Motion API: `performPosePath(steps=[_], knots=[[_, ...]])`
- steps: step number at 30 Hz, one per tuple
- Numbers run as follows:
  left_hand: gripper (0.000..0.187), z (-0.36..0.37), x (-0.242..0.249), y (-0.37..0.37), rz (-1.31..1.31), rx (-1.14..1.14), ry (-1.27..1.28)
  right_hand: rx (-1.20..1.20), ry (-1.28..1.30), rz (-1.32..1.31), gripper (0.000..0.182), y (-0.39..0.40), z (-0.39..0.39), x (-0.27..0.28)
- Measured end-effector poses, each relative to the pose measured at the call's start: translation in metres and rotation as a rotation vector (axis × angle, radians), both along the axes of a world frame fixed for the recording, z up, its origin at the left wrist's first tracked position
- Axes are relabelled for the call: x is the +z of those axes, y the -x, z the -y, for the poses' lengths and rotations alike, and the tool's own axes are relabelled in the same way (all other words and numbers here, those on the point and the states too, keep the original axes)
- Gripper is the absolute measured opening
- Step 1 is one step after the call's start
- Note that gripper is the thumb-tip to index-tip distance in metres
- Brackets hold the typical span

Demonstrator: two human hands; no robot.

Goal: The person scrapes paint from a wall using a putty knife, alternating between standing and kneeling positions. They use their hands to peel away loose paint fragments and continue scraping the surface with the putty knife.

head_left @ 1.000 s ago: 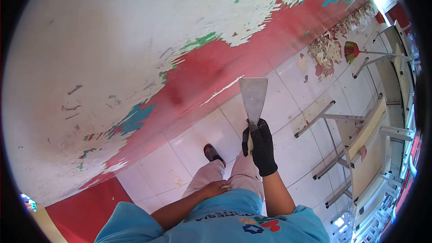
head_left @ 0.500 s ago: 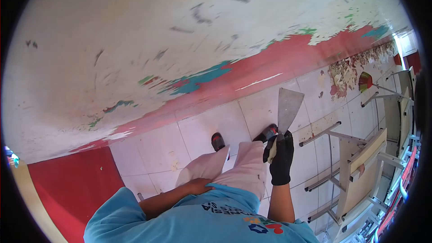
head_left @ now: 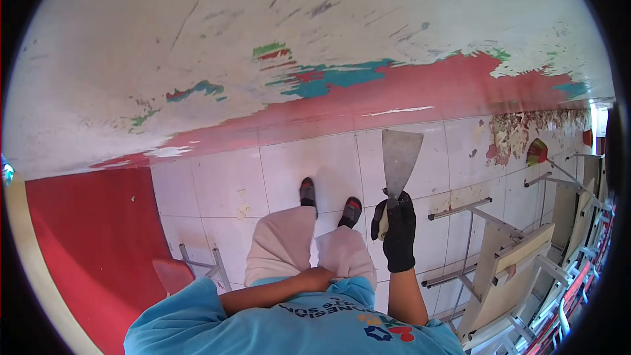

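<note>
My right hand point(head_left: 398, 236), in a black glove, is closed round the handle of a scraper point(head_left: 402, 158). Its wide grey blade points up toward the wall, apart from it as far as I can see. A pale bit of the handle shows beside the thumb. At my waist, my bare left hand point(head_left: 317, 280) is closed at the hem of the light blue shirt point(head_left: 358, 287); its fingertips are partly hidden. Ahead stands the wall point(head_left: 217, 26), whitish above, with ragged blue and green patches and a pink-red band point(head_left: 453, 82) below.
Pale tiles point(head_left: 309, 151) cover the floor. Peeled flakes point(head_left: 519, 131) lie along the wall at right, near a broom point(head_left: 537, 152). Desks or chairs with metal legs point(head_left: 506, 269) crowd the right side. A red panel point(head_left: 92, 243) and a red chair point(head_left: 174, 275) are at left.
The view has turned, so the wall and floor lie more level. My feet have stepped, and the left hand has shifted right along my waist. The scraper stays in my right hand.
</note>
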State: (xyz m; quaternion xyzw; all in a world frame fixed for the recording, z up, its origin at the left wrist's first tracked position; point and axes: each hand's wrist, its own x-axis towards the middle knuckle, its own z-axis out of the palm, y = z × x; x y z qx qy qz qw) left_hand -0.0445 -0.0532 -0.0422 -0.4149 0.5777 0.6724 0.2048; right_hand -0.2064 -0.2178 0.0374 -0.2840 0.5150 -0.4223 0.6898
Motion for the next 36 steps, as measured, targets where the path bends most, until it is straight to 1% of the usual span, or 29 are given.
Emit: performPosePath(steps=[1, 2, 4, 5, 7, 8, 10, 11, 12, 14, 15, 17, 18, 19, 20, 21, 22, 23, 24, 26, 27, 28, 29, 30, 32, 36], knots=[[0.033, 0.007, 0.009, -0.01, -0.056, 0.034, -0.044, 0.005, -0.005, 0.004, 0.025, -0.002, -0.003, -0.002], [0.033, 0.011, 0.015, -0.022, -0.053, 0.038, -0.047, 0.011, -0.004, 0.001, 0.025, -0.005, -0.003, -0.003], [0.034, 0.022, 0.027, -0.052, -0.219, 0.173, -0.216, 0.014, 0.01, -0.001, 0.025, -0.014, -0.002, -0.001], [0.034, 0.027, 0.036, -0.068, -0.212, 0.167, -0.207, 0.035, 0.012, 0.025, 0.025, -0.021, -0.002, 0.0], [0.034, 0.025, 0.055, -0.099, -0.235, 0.114, -0.279, 0.048, -0.004, 0.057, 0.024, -0.042, -0.002, 0.005], [0.034, 0.02, 0.055, -0.115, -0.232, 0.107, -0.291, 0.048, 0.007, 0.018, 0.021, -0.053, 0.001, 0.011], [0.037, 0.006, 0.053, -0.14, -0.205, 0.167, -0.397, 0.042, 0.012, -0.029, 0.019, -0.074, 0.0, 0.016], [0.039, 0.004, 0.05, -0.149, -0.234, 0.257, -0.473, 0.045, -0.003, 0.04, 0.019, -0.084, 0.001, 0.013], [0.039, 0.008, 0.048, -0.156, -0.235, 0.24, -0.463, 0.045, -0.012, 0.108, 0.02, -0.094, 0.002, 0.01], [0.037, 0.021, 0.035, -0.168, -0.15, 0.172, -0.288, 0.024, -0.003, 0.128, 0.019, -0.111, 0.007, 0.001], [0.037, 0.028, 0.019, -0.173, -0.16, 0.163, -0.279, 0.03, 0.024, 0.13, 0.019, -0.116, 0.01, -0.004], [0.041, 0.054, -0.019, -0.185, -0.314, 0.148, -0.118, 0.019, 0.08, 0.158, 0.019, -0.125, 0.016, -0.018], [0.041, 0.071, -0.029, -0.186, -0.24, 0.228, 0.141, 0.02, 0.089, 0.156, 0.019, -0.127, 0.019, -0.027], [0.042, 0.096, -0.037, -0.184, -0.162, 0.308, 0.402, 0.048, 0.124, 0.151, 0.024, -0.128, 0.023, -0.037], [0.04, 0.141, 0.001, -0.169, -0.245, 0.61, 0.384, 0.081, 0.159, 0.145, 0.029, -0.129, 0.026, -0.048], [0.034, 0.174, 0.017, -0.16, -0.342, 0.692, 0.449, 0.08, 0.166, 0.185, 0.03, -0.13, 0.029, -0.054], [0.04, 0.202, 0.032, -0.152, -0.482, 0.759, 0.486, 0.09, 0.183, 0.184, 0.03, -0.131, 0.032, -0.062], [0.037, 0.219, 0.037, -0.144, -0.601, 0.875, 0.513, 0.081, 0.218, 0.222, 0.03, -0.133, 0.035, -0.068], [0.037, 0.235, 0.038, -0.135, -0.603, 0.875, 0.531, 0.072, 0.255, 0.261, 0.031, -0.133, 0.038, -0.074], [0.024, 0.26, 0.037, -0.118, -0.791, 0.949, 0.824, 0.09, 0.312, 0.274, 0.032, -0.135, 0.047, -0.087], [0.024, 0.267, 0.036, -0.112, -0.796, 0.942, 0.851, 0.11, 0.356, 0.269, 0.032, -0.135, 0.052, -0.093], [0.02, 0.273, 0.035, -0.107, -0.786, 1.029, 0.882, 0.133, 0.404, 0.264, 0.032, -0.136, 0.058, -0.099], [0.021, 0.279, 0.034, -0.103, -0.781, 1.108, 0.919, 0.14, 0.442, 0.271, 0.032, -0.138, 0.063, -0.103], [0.021, 0.284, 0.031, -0.1, -0.798, 1.091, 0.958, 0.115, 0.457, 0.321, 0.028, -0.142, 0.068, -0.107], [0.023, 0.291, 0.023, -0.098, -0.85, 1.098, 1.201, 0.105, 0.51, 0.371, 0.025, -0.147, 0.074, -0.114], [0.029, 0.305, 0.015, -0.102, -0.899, 0.954, 1.391, 0.121, 0.622, 0.448, 0.018, -0.154, 0.082, -0.122]])
